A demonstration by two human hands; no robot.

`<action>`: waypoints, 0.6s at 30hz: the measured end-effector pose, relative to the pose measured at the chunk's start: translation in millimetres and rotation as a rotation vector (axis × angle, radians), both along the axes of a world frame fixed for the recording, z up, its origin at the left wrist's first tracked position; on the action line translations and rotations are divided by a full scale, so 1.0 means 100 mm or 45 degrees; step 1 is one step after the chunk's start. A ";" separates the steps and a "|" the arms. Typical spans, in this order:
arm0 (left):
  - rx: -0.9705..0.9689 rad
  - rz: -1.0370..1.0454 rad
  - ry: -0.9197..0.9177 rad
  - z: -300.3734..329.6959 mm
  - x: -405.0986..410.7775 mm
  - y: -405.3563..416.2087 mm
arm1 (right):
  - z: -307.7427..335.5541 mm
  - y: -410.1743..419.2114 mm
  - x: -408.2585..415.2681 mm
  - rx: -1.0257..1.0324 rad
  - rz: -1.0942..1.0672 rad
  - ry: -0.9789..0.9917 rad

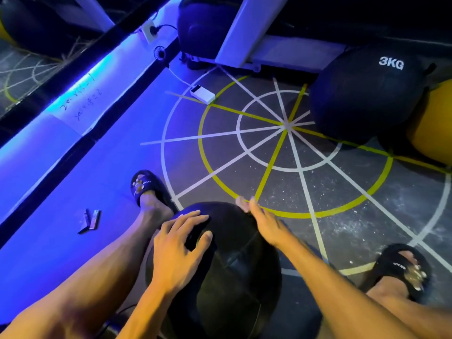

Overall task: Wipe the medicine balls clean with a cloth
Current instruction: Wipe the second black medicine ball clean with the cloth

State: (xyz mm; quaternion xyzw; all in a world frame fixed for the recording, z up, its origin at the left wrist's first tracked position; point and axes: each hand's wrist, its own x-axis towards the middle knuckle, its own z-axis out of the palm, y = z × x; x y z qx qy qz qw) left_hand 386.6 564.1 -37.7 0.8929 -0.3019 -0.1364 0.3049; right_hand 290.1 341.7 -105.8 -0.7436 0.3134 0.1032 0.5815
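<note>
A black medicine ball (227,270) sits on the floor (305,192) between the person's legs. The left hand (178,243) rests on it, fingers spread; the right hand (266,223) lies straight-fingered on its far side. A ball marked 3KG (367,94) stands well apart.

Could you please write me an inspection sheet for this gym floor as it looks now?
Surface: dark speckled floor with white and yellow web-pattern lines; blue-lit strip at left.
Job's things: black medicine ball between the legs; 3KG ball up right; yellow ball beside it. No cloth clearly seen; something dark under the left fingers, cannot tell what.
Clutter: white power bank; small dark items on the strip.
Hands: left hand rests spread on the ball; right hand open at its far side.
Cables: white cable from the power bank to a small fan; wall socket with a plug.
Surroundings: white frame, mirror at left.
</note>
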 end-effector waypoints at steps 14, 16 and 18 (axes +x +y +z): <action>-0.017 0.039 -0.007 -0.01 -0.02 0.02 | 0.03 -0.06 0.27 0.126 0.030 0.171; -0.034 0.042 -0.023 -0.03 -0.02 0.02 | 0.29 0.14 0.38 0.107 0.202 -0.002; -0.021 0.017 -0.033 -0.02 -0.03 0.01 | 0.41 0.25 0.45 0.071 0.354 -0.055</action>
